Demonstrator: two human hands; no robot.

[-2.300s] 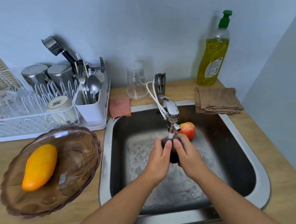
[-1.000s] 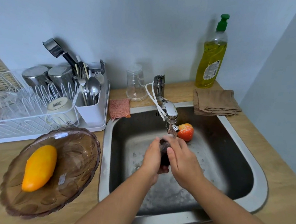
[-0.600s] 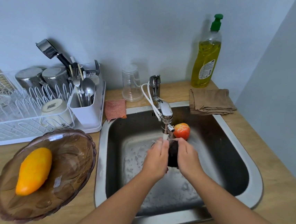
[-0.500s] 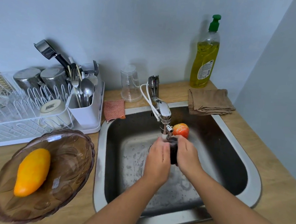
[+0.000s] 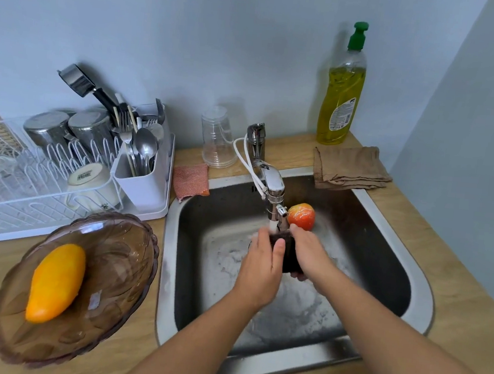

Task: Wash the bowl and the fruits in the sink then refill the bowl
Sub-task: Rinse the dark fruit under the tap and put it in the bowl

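Directly under the tap (image 5: pixel 273 186), both hands meet over the middle of the sink (image 5: pixel 419 300), with a dark fruit (image 5: pixel 289 252) pressed between them. The left hand (image 5: pixel 260 266) wraps it from the left, fingers curled round it and the thumb lying along its top. The right hand (image 5: pixel 311 253) covers its right side, fingers closed round it as well. Water runs from the spout onto the top of the fruit and the fingertips.

A red-orange fruit (image 5: pixel 301 216) lies on the sink floor just behind the hands, beside the spout. On the tabletop (image 5: pixel 469 313) to the left of the sink sits the brown glass bowl (image 5: pixel 123 265), and a yellow mango (image 5: pixel 57 283) lies in its left half.

Behind the bowl stands a white dish rack (image 5: pixel 12 194) with metal cups and a cutlery holder (image 5: pixel 142 182). Along the back edge are a pink scrub pad (image 5: pixel 190 180), an upturned clear cup (image 5: pixel 218 139), a bottle of yellow dish soap (image 5: pixel 342 96) and a folded brown cloth (image 5: pixel 350 168).
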